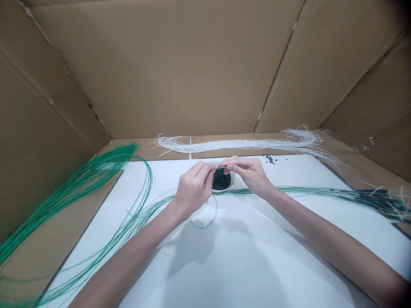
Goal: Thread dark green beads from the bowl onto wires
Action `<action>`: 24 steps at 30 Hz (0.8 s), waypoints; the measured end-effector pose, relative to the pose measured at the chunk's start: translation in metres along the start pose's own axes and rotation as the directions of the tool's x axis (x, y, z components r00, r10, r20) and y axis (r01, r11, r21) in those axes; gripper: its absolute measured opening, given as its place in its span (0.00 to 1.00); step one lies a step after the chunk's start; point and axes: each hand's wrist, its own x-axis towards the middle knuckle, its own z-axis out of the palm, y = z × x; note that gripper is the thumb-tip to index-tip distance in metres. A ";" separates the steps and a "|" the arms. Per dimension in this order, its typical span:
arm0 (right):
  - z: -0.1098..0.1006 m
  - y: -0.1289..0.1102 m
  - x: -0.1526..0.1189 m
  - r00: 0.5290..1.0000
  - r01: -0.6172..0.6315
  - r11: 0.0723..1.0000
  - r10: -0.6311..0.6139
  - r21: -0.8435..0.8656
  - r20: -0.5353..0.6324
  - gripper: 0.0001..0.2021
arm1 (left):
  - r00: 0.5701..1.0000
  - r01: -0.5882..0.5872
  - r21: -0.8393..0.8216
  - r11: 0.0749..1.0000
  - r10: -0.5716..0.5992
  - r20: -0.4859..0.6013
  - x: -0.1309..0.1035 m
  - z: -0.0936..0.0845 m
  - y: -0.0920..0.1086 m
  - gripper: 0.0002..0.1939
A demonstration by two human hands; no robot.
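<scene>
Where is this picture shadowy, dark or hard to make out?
In the head view, soft shadows spread across the white tabletop; the top right corner fades to black; the thin piece pinched between the left hand and right hand is too small to identify; the dark strands at far right look smeared.

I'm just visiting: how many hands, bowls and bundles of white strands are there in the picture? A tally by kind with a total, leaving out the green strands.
Hands: 2, the left hand and the right hand
Bowls: 1, a white bowl holding dark pieces too small to count
Bundles of white strands: 1, the white bundle behind the hands
Total: 4
</scene>
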 end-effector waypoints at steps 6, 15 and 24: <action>0.000 -0.001 -0.001 0.998 0.061 0.997 -0.061 -0.057 0.002 0.05 | 1.000 -0.013 0.011 1.000 0.013 0.003 0.000 0.001 0.001 0.07; 0.002 -0.005 -0.005 0.979 0.190 0.946 -0.202 -0.264 -0.019 0.04 | 0.999 0.034 -0.040 0.999 -0.035 -0.010 0.000 0.002 0.001 0.06; 0.002 -0.006 -0.006 0.944 0.325 0.869 -0.321 -0.374 0.075 0.04 | 0.999 0.041 -0.103 0.994 -0.042 -0.002 -0.001 0.004 -0.001 0.07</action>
